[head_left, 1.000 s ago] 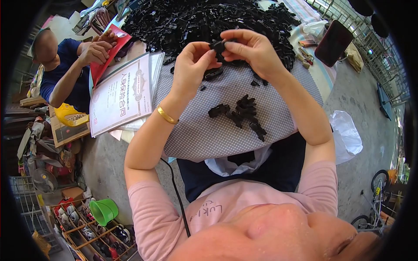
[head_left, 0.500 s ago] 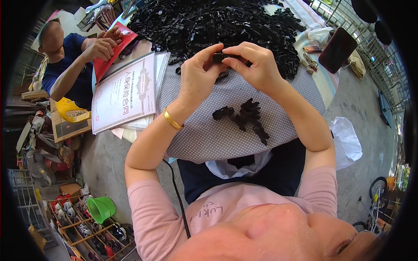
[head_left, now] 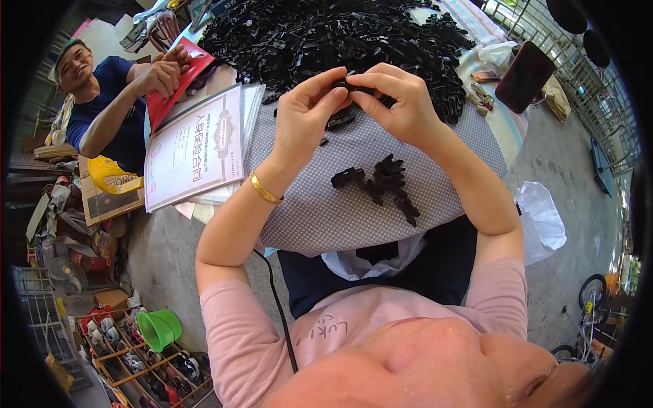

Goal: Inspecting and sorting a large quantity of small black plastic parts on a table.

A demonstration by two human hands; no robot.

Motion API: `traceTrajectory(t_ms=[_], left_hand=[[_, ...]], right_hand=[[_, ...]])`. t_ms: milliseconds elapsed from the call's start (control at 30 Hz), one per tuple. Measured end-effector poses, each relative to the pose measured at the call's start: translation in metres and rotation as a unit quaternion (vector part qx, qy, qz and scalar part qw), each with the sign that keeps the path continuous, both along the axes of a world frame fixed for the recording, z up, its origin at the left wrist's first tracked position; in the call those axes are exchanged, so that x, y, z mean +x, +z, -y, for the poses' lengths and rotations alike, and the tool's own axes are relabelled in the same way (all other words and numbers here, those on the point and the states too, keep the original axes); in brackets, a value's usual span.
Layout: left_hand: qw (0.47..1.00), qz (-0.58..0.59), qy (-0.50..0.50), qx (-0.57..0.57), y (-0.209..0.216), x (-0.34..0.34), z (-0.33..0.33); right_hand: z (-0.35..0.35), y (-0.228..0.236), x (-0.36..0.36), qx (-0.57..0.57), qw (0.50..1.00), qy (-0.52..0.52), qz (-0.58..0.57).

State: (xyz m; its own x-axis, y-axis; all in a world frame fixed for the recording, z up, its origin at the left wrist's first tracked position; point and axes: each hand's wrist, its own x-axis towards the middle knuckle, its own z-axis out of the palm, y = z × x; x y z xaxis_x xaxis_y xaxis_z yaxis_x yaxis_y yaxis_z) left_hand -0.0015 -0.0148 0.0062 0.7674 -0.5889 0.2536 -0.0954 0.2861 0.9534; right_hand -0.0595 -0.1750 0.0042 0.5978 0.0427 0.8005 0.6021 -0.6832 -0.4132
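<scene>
Above the near edge of a large heap of black plastic parts (head_left: 320, 41), both my hands meet with fingertips pinched. My left hand (head_left: 306, 105) grips the left end of a small black plastic part (head_left: 344, 84), and my right hand (head_left: 398, 102) holds its other side; fingers cover much of the piece. Just below my fingers another black part (head_left: 340, 120) lies on the dotted cloth (head_left: 306, 211). Closer to my body sits a small cluster of black parts (head_left: 384, 180). A gold bangle (head_left: 265, 188) circles my left wrist.
Left of the cloth lie papers in a clear sleeve (head_left: 197, 149). A co-worker (head_left: 102, 102) there holds a red folder (head_left: 180, 81). At the right stand a dark phone (head_left: 525, 77) and some keys (head_left: 480, 102). A white bag (head_left: 541, 221) hangs by the table's right edge.
My left hand has shifted slightly left and its fingers have straightened a little around the part. More of the black part below my fingers shows. The co-worker's head has moved a bit.
</scene>
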Motion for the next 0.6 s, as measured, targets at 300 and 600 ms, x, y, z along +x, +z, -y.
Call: traceTrajectory(t_ms=[300, 600], left_hand=[[0.996, 0.081, 0.02, 0.02, 0.003, -0.003, -0.002], [0.989, 0.142, 0.014, 0.029, 0.006, -0.006, -0.004]], right_hand=[[-0.002, 0.009, -0.001, 0.162, 0.98, 0.043, -0.108], [0.022, 0.01, -0.001, 0.238, 0.927, 0.192, -0.218]])
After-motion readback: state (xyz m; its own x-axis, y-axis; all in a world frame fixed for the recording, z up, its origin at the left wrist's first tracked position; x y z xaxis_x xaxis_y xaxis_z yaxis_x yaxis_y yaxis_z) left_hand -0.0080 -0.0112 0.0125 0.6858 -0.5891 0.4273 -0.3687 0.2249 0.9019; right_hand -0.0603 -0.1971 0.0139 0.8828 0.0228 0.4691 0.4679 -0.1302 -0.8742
